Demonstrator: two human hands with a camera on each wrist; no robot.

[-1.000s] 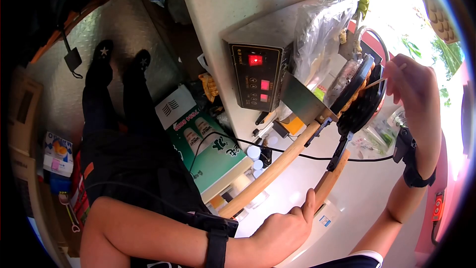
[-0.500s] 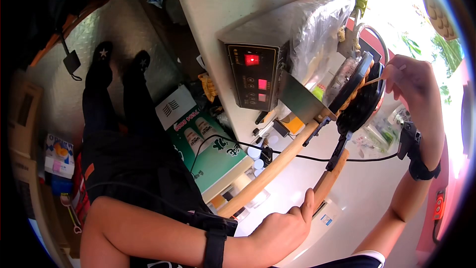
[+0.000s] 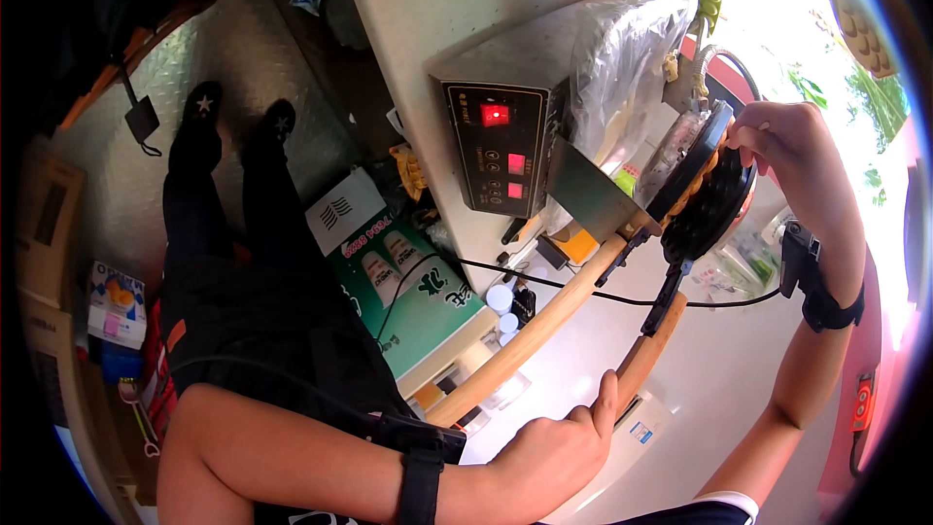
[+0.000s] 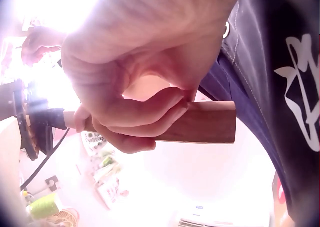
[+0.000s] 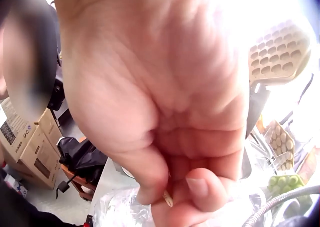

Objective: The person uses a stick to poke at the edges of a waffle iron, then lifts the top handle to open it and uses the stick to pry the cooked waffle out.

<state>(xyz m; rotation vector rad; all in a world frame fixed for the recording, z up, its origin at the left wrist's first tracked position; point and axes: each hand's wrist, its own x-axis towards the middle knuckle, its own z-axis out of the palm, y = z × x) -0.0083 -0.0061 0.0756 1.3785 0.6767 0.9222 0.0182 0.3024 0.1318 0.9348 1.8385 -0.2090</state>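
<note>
In the head view a black bubble-waffle iron (image 3: 717, 209) stands open, its two plates apart like a book. A golden bubble waffle (image 3: 686, 206) clings to the plate nearer the control box. My left hand (image 3: 554, 452) grips the wooden handle (image 3: 649, 348) of the other plate, and the left wrist view shows its fingers curled round that handle (image 4: 205, 123). At the far edge of the waffle, my right hand (image 3: 802, 151) pinches a thin wooden stick (image 5: 168, 199) between thumb and fingers. Most of the stick is hidden by the fingers.
A steel control box (image 3: 501, 156) with lit red displays sits beside the iron, a plastic bag (image 3: 622, 68) against it. The second wooden handle (image 3: 530, 335) reaches toward my body. A black cable (image 3: 612, 297) crosses below the plates. A green carton (image 3: 413, 282) stands below the counter.
My right hand has moved left, bringing the stick in against the waffle's far edge; the stick showed more before. My left hand keeps its grip on the handle in the same place.
</note>
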